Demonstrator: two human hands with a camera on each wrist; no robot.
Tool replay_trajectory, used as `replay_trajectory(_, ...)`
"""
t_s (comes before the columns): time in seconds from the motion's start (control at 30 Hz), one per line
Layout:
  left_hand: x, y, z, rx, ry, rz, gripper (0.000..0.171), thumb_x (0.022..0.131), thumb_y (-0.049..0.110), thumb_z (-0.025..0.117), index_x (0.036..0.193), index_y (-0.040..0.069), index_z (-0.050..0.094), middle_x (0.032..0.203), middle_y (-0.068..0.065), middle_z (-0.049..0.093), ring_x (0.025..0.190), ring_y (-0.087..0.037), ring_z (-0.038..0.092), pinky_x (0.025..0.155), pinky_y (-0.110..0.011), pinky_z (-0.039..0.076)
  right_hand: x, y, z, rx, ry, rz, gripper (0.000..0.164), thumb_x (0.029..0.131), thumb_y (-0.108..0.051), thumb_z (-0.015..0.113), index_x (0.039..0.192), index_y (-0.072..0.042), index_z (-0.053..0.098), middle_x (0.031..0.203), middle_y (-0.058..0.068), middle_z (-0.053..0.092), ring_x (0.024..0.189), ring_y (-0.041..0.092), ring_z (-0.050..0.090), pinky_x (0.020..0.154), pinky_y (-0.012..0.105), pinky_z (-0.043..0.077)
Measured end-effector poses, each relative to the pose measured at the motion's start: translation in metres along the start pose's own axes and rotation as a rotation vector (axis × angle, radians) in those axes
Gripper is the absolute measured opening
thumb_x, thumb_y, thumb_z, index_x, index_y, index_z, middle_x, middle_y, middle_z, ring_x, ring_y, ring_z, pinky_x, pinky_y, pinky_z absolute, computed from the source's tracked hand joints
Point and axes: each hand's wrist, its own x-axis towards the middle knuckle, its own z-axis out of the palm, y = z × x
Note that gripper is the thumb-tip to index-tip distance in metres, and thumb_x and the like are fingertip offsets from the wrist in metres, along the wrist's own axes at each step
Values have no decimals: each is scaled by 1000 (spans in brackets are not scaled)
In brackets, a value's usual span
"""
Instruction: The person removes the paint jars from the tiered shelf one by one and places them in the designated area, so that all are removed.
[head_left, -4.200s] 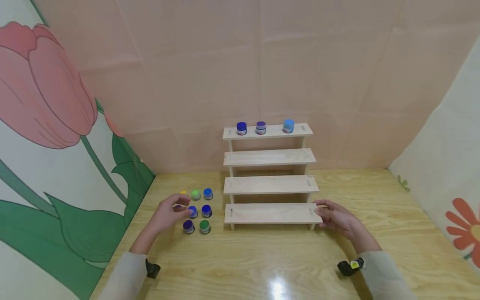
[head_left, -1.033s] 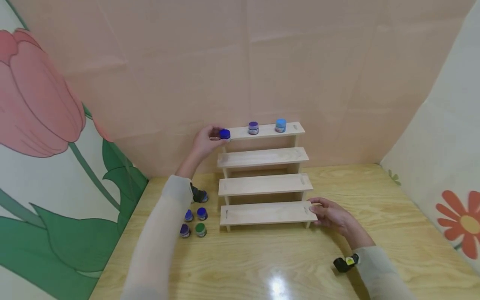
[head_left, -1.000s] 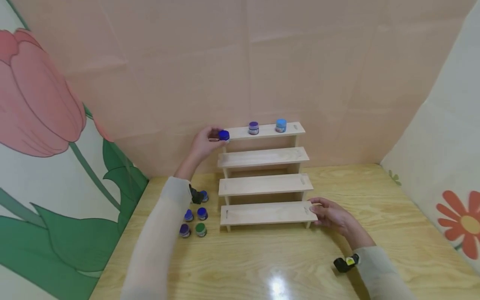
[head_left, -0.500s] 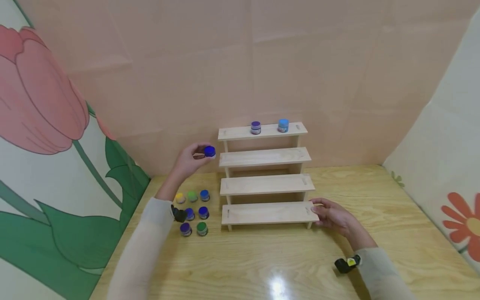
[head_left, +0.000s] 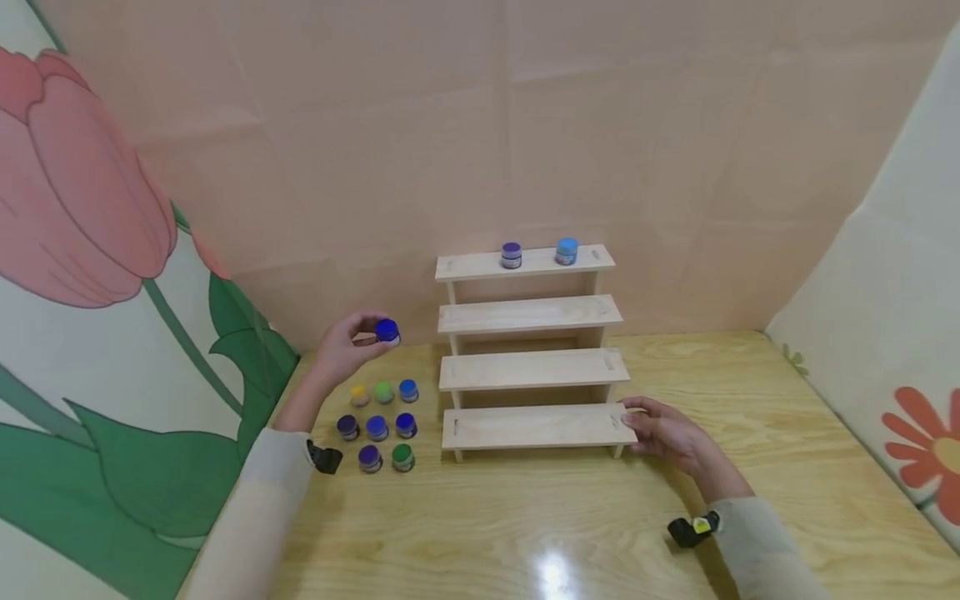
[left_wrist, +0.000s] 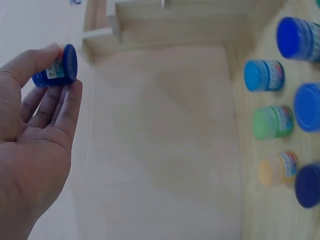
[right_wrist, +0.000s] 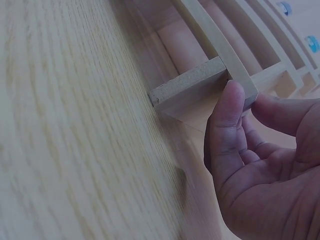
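My left hand (head_left: 348,346) pinches a dark blue paint jar (head_left: 387,331) between thumb and fingers, up in the air behind the jars on the table. In the left wrist view the jar (left_wrist: 57,67) lies sideways in the picture, its label facing out past the thumb. My right hand (head_left: 667,433) grips the right end of the lowest shelf on a pale wooden stepped rack (head_left: 532,427); the right wrist view shows thumb and fingers pinching that board's corner (right_wrist: 240,85). On the top shelf stand a purple jar (head_left: 512,256) and a light blue jar (head_left: 567,252).
Several jars stand in rows on the wooden table left of the rack, among them a yellow jar (head_left: 359,396), a light green jar (head_left: 384,392) and a green jar (head_left: 402,457). A pink-beige sheet (head_left: 375,167) hangs behind the rack.
My left hand has taken the dark blue jar off the top shelf's left part and brought it down and leftward. My right hand stays at the lowest shelf's end.
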Motion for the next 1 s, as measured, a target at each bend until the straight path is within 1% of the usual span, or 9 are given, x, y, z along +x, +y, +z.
replay_trajectory(0.1,-9,-9,-5,1,-6,-17,49,94,15,74,136,1,56,132,-21,59,124,-36,57,106,-46,50,1,1,-1,5,4,-1,21,104,-9,55,121,-19,56,100,0,65,83,11,66,69,23,59)
replay_trajectory(0.17,-17,-14,-7,16,-18,-26,50,94,17,74,138,1,55,132,-20,58,125,-37,56,108,-49,48,1,2,-2,4,3,-2,20,104,-9,55,120,-21,57,100,-1,65,83,11,66,69,23,59)
replay_trajectory(0.27,-28,-24,-11,44,-33,-26,49,95,20,73,137,2,55,132,-19,59,126,-36,56,108,-50,48,1,2,-2,6,4,1,19,104,-9,54,119,-22,58,100,0,65,84,11,66,69,23,59)
replay_trajectory(0.4,-41,-38,-14,62,-30,-16,46,95,16,73,135,1,56,129,-19,60,124,-35,57,106,-49,49,0,2,-2,3,4,3,19,104,-9,54,118,-22,58,101,0,64,84,11,66,69,24,59)
replay_trajectory(0.53,-52,-51,-17,57,-30,-25,47,96,12,71,136,-3,54,128,-21,60,123,-38,57,106,-48,50,0,2,-2,0,11,5,19,104,-9,55,117,-22,58,99,-1,64,83,11,66,69,24,59)
replay_trajectory(0.73,-63,-68,-21,33,-34,-61,49,95,13,73,137,-3,54,129,-21,60,123,-37,58,105,-42,51,0,1,-1,4,14,3,19,104,-8,55,118,-21,58,99,0,65,83,11,66,69,23,59)
replay_trajectory(0.9,-70,-77,-22,56,-30,-63,47,93,14,75,133,-1,56,126,-19,62,121,-35,60,101,-38,54,1,2,-1,8,13,4,19,104,-8,55,119,-19,57,99,0,65,82,11,66,69,23,59)
replay_trajectory(1.0,-73,-83,-23,71,-33,-82,47,93,14,76,133,0,57,125,-17,63,121,-35,60,102,-38,54,1,2,-1,2,9,3,20,104,-8,55,121,-18,56,100,1,64,83,11,65,69,24,59)
